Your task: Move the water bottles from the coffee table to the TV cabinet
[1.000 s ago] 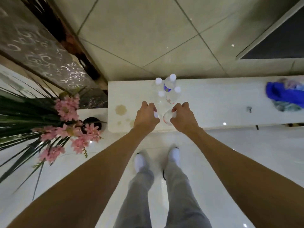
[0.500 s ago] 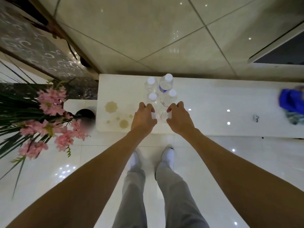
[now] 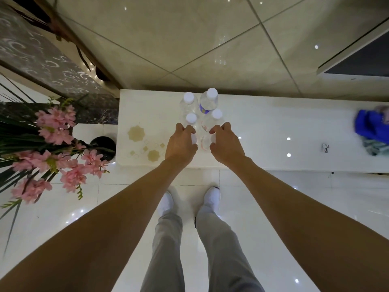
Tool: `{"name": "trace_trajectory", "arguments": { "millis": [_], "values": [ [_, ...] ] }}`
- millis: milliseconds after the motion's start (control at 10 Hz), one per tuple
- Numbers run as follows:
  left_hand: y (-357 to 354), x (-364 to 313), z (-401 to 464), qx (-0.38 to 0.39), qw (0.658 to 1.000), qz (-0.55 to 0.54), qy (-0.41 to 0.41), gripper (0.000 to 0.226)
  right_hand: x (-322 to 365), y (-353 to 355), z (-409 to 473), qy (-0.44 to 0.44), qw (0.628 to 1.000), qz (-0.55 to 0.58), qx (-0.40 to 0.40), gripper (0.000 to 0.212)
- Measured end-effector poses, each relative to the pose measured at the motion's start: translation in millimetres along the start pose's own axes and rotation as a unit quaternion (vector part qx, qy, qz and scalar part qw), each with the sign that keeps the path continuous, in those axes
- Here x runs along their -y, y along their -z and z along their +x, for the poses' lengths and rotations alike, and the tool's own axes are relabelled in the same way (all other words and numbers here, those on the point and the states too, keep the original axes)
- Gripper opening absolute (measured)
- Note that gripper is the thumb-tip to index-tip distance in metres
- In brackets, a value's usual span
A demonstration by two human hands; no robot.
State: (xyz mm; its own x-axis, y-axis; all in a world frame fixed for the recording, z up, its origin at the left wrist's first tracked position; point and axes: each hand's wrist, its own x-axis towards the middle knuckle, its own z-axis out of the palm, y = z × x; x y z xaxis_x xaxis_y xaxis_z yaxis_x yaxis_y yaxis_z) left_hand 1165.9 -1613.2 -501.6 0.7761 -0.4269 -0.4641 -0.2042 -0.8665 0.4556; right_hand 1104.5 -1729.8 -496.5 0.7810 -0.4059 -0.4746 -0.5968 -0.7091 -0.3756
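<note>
Several clear water bottles with white caps stand in a cluster on the white TV cabinet (image 3: 263, 127), one with a blue label (image 3: 207, 103). Just in front of the cluster, my left hand (image 3: 181, 144) is closed over the cap of one water bottle (image 3: 194, 141). My right hand (image 3: 226, 144) is closed over the cap of a second bottle (image 3: 212, 140). These two bottles stand side by side near the cabinet's front edge. Their bodies are mostly hidden by my fingers.
Pink flowers (image 3: 56, 144) in a black vase (image 3: 104, 144) stand to the left of the cabinet. A blue cloth (image 3: 370, 127) and a small metal clip (image 3: 325, 147) lie on its right part. A dark TV screen (image 3: 357, 60) hangs at upper right. My feet are on the glossy floor below.
Both hands have kept their grip on the two bottles and brought them closer to the standing cluster. The view has shifted slightly to the right.
</note>
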Motion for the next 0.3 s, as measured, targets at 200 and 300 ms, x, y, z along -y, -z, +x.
{"name": "trace_trajectory", "arguments": {
  "millis": [200, 300],
  "values": [
    [17.9, -5.5, -11.5, 0.023, 1.000, 0.013, -0.011, 0.048, 10.9, 20.2, -16.9, 0.004, 1.000, 0.001, 0.008, 0.037],
    [34.3, -15.0, -19.9, 0.012, 1.000, 0.004, -0.011, 0.045, 17.1, 35.7, -25.3, -0.014, 1.000, 0.019, 0.003, 0.037]
  ]
}}
